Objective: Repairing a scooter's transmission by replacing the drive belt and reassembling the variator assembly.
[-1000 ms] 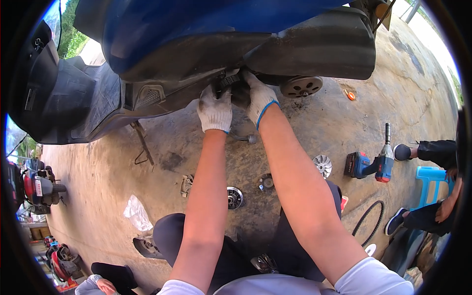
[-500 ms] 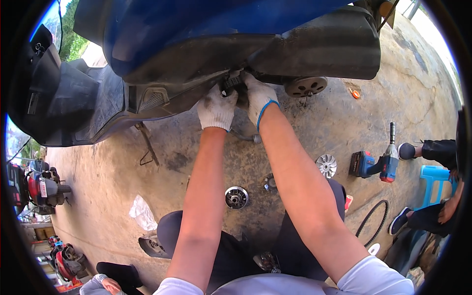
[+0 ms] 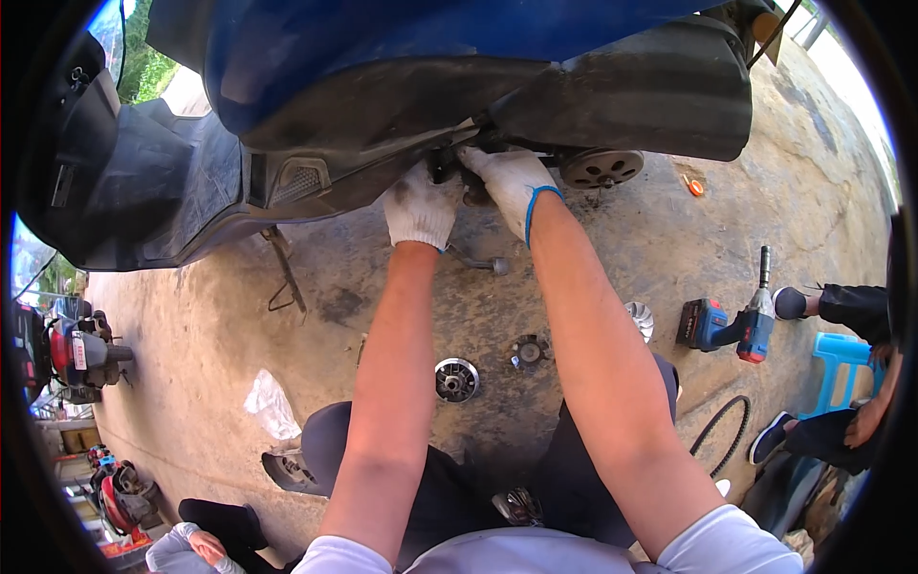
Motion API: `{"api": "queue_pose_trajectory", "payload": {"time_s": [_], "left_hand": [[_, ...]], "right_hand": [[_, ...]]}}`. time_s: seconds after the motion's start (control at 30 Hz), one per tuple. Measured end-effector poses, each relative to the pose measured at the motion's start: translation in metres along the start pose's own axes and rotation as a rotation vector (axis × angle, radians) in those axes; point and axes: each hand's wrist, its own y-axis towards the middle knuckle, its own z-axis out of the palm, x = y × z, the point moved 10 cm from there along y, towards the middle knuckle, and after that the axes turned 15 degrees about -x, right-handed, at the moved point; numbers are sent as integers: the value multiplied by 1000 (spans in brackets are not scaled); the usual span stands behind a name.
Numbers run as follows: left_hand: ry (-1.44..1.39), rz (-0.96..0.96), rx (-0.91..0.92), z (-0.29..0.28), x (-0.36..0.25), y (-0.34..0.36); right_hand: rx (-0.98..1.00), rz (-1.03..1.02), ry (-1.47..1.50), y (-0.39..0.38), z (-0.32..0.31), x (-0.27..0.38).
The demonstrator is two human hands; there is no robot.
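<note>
Both my hands, in white knit gloves, are up against the lower side of a blue and black scooter. My left hand is curled at a dark part under the body panel, its fingertips hidden. Close beside it, my right hand reaches in from the right with bent fingers at the same dark spot. What the fingers grip there is too shadowed to name. Just right of my right hand, a round metal plate with holes sits on the scooter's side. Below the gloves, a kick lever sticks out.
On the concrete lie a round metal pulley part, a dark round part, a finned disc, a drive belt, a cordless impact wrench and a plastic bag. Another person's leg and a blue stool are at right.
My right hand has turned, its wrist swinging outward to the right. The ribbed dark part seen between my gloves earlier is now less visible. My left hand stays nearly in place.
</note>
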Motion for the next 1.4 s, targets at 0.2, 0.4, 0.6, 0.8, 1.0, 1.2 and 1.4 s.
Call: {"api": "queue_pose_trajectory", "payload": {"time_s": [0.2, 0.4, 0.6, 0.8, 1.0, 1.2, 1.4], "left_hand": [[-98, -88, -21, -10, -8, 0], [-113, -139, 54, -8, -4, 1], [-117, 86, -103, -11, -5, 2], [-154, -35, 24, -6, 1, 2], [-237, 40, 113, -5, 2, 7], [-652, -300, 355, 8, 15, -7], [-1544, -1122, 391, 39, 1, -56]], "right_hand": [[-129, -200, -282, 7, -7, 6], [-170, -449, -369, 1, -9, 21], [-59, -429, -176, 5, -1, 11], [-35, -297, -159, 8, 0, -6], [-82, -290, -71, 4, 5, -2], [-118, -285, -23, 4, 6, -7], [-31, -21, 331, 25, 1, -32]]}}
